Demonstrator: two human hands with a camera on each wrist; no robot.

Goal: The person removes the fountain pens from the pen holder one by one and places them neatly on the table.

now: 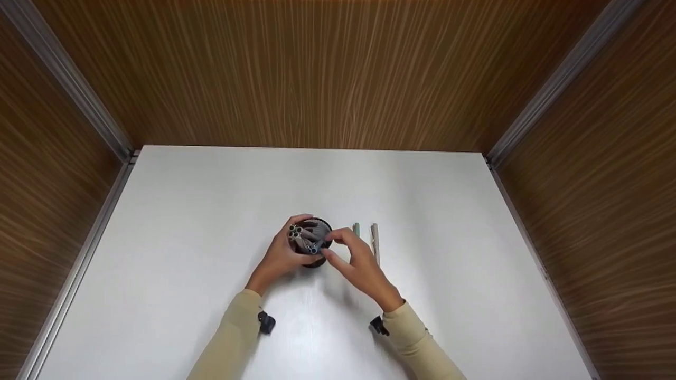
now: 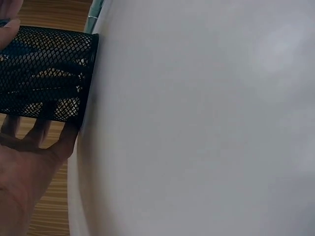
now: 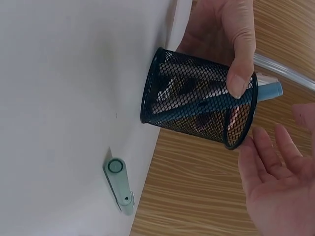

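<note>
While your left hand [image 1: 280,256] wraps the black mesh cup [image 3: 197,98] mid-table [image 1: 211,200], its grip hides the cup's left wall | right hand [image 1: 359,264] – fingers loose, holding nothing – hovers at the rim | pens [image 1: 302,236] inside half-blurred | two pens [image 1: 365,236] on the table, partly behind your right hand

A white table [image 1: 211,211] is sitting enclosed by wood-grain wall panels [image 1: 317,68] at the back and both sides. Grey metal strips [image 1: 79,89] are running down the corners, and soft light is spreading evenly over the tabletop.
</note>
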